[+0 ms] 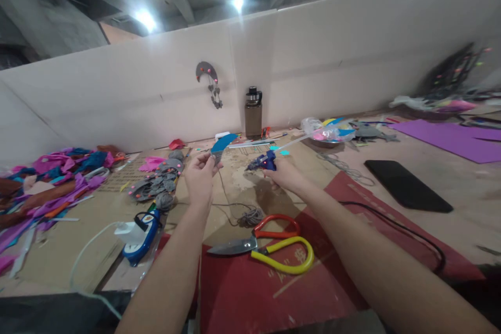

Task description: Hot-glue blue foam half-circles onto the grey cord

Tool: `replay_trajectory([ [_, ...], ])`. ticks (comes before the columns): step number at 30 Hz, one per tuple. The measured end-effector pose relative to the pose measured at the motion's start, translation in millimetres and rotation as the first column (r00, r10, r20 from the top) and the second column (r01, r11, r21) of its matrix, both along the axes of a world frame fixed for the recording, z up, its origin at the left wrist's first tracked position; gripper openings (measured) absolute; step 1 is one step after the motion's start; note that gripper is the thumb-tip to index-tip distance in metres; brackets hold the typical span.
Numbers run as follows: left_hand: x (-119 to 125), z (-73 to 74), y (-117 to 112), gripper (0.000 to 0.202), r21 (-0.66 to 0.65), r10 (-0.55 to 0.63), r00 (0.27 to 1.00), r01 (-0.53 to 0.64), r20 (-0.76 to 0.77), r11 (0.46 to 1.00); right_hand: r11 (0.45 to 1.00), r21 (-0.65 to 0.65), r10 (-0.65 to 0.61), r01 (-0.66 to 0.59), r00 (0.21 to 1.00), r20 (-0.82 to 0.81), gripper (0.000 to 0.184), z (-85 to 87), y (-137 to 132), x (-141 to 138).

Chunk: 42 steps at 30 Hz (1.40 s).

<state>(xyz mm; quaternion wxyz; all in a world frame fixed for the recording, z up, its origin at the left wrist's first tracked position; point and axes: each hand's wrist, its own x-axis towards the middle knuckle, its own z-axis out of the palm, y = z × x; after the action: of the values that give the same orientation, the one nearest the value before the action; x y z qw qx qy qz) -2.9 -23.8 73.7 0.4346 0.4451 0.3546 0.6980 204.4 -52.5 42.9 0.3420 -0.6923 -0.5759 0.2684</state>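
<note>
My left hand [200, 173] is closed in a pinch on a blue crescent-shaped foam piece [223, 144], held up above the table. My right hand [285, 174] is wrapped round a blue hot glue gun [261, 162], whose nozzle points left toward the foam piece, a short gap away. A clear glue stick [291, 143] pokes out of the gun's back toward the right. Both forearms reach in from the bottom edge.
Scissors [270, 245] with red and yellow handles lie on a red mat [332, 282] near me. A second glue gun [141, 232] lies left. Grey felt cutouts [156, 185], colourful scraps [47, 188], a bottle [253, 112], a black phone [407, 186] and purple sheet [454, 138] surround.
</note>
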Motion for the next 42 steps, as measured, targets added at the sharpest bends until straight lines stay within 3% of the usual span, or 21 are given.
replay_trajectory([
  [3,3,2.4,-10,0.014,0.156,0.161,0.951,-0.122,-0.263,0.980,0.979,0.183,-0.129,0.094,0.973,0.190,0.022,3.7,-4,4],
  [5,6,5.6,-18,0.013,0.256,0.228,0.913,-0.144,-0.339,0.956,0.932,0.347,-0.168,0.107,0.974,0.152,0.018,11.4,-10,-5],
  [7,9,8.3,-25,0.014,0.316,0.227,0.906,-0.112,-0.358,0.942,0.887,0.460,-0.014,0.041,0.998,-0.062,0.016,20.2,-16,-24],
  [8,10,9.1,-27,0.015,0.334,0.214,0.906,-0.087,-0.366,0.939,0.877,0.480,0.102,0.009,0.973,-0.206,0.019,24.0,-18,-36],
  [11,11,8.6,-29,0.019,0.369,0.187,0.890,-0.023,-0.415,0.929,0.875,0.481,0.365,-0.051,0.723,-0.587,0.026,31.0,-22,-70],
  [13,10,7.2,-29,0.020,0.390,0.193,0.872,-0.003,-0.449,0.921,0.891,0.450,0.402,-0.060,0.568,-0.719,0.029,32.0,-23,-83],
  [15,10,5.7,-28,0.018,0.384,0.203,0.870,-0.017,-0.449,0.923,0.912,0.406,0.378,-0.057,0.505,-0.776,0.027,31.3,-23,-88],
  [19,14,2.2,-25,0.013,0.209,0.132,0.915,-0.054,-0.380,0.976,0.921,0.390,0.318,-0.008,0.594,-0.739,0.019,29.6,-22,-81],
  [23,20,-2.3,-19,0.020,0.008,-0.102,0.982,0.104,-0.159,0.995,0.889,0.458,0.287,0.017,0.758,-0.585,0.016,30.0,-22,-76],
  [28,22,-2.6,-17,0.021,-0.023,-0.186,0.982,0.186,-0.010,0.982,0.830,0.558,0.253,-0.003,0.893,-0.372,0.017,29.2,-25,-75],
  [33,21,1.5,-20,0.020,-0.040,-0.230,0.972,0.232,0.050,0.972,0.771,0.635,0.232,-0.044,0.948,-0.216,0.018,27.3,-28,-74],
  [42,20,7.5,-21,0.021,-0.099,-0.280,0.950,0.294,0.136,0.951,0.701,0.701,0.219,-0.130,0.975,-0.037,0.021,27.3,-30,-75],
])
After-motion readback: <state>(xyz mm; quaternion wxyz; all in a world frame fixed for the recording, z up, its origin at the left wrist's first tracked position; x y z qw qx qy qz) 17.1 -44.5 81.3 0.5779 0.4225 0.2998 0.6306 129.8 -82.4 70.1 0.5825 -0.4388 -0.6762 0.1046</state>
